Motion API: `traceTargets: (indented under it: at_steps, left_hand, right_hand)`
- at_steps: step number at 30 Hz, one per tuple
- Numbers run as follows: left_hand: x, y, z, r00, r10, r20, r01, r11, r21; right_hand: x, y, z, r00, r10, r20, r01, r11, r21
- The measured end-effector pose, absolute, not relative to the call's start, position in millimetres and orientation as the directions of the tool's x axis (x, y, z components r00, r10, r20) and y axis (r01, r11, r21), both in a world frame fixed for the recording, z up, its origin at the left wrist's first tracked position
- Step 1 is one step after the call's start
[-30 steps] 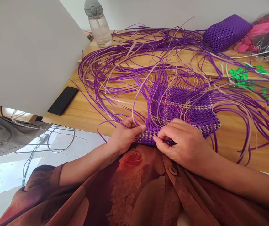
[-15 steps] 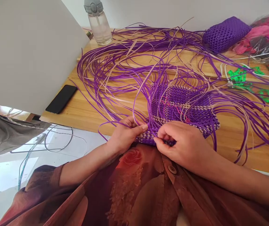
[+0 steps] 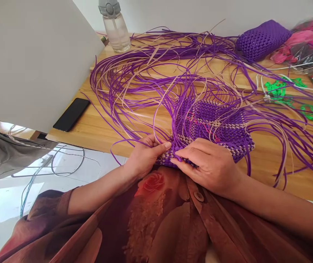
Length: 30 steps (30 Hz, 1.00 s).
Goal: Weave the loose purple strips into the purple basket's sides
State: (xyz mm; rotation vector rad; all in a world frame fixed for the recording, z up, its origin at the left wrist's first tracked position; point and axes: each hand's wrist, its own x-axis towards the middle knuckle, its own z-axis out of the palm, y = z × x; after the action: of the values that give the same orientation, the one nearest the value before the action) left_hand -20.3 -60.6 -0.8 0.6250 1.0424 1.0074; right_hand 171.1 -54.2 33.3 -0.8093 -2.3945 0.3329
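A half-woven piece of purple and beige plastic strips lies at the table's front edge, with pink thread across its middle. Many loose strips fan out from its sides. My left hand is closed at the near left corner, thumb and fingers pinching the weave edge and strips. My right hand sits just right of it, thumb and forefinger closed on a purple strip at the near edge. Its other fingers curl over the weave and hide part of it.
A black phone lies on the left of the wooden table. Behind stand a water bottle and a finished-looking purple woven piece. Green plastic bits, a white cable and plastic bags lie at the right.
My right hand has shifted slightly left, towards my left hand, and its thumb and forefinger have reached further along the weave edge. My left hand has stayed nearly still.
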Motion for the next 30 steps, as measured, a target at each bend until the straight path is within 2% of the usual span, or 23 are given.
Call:
traceTargets:
  at_steps: [2,5,7,9,15,18,23,27,30]
  left_hand:
    - [-20,-61,-2,0.143,0.906,-0.399,-0.375,0.422,0.825]
    - [-21,-62,-3,0.12,0.906,-0.406,-0.356,0.421,0.834]
    - [-22,-63,-3,0.115,0.904,-0.412,-0.35,0.425,0.835]
    - [-23,-64,-3,0.124,0.9,-0.417,-0.35,0.433,0.831]
    - [-26,-66,-2,0.229,0.877,-0.423,-0.356,0.48,0.802]
    - [-25,-66,1,0.322,0.825,-0.464,-0.33,0.557,0.762]
    - [-21,-65,5,0.213,0.872,-0.441,-0.23,0.483,0.845]
    - [-22,-67,4,0.183,0.906,-0.382,-0.074,0.4,0.914]
    - [-22,-68,2,0.19,0.908,-0.373,-0.126,0.399,0.908]
  right_hand:
    - [169,-53,35,-0.625,0.648,0.435,0.444,0.754,-0.484]
    - [172,-56,41,-0.628,0.73,0.27,0.466,0.63,-0.621]
    - [176,-60,46,-0.628,0.766,0.138,0.527,0.549,-0.649]
    - [179,-64,49,-0.63,0.774,0.065,0.552,0.505,-0.664]
    - [179,-67,44,-0.634,0.75,0.19,0.339,0.49,-0.803]
    - [178,-68,42,-0.598,0.781,0.182,0.339,0.451,-0.826]
    - [173,-69,46,-0.545,0.836,-0.061,0.44,0.223,-0.87]
    - [169,-70,50,-0.57,0.77,-0.286,0.422,-0.024,-0.906]
    - [173,-67,53,-0.605,0.701,-0.378,0.424,-0.119,-0.898]
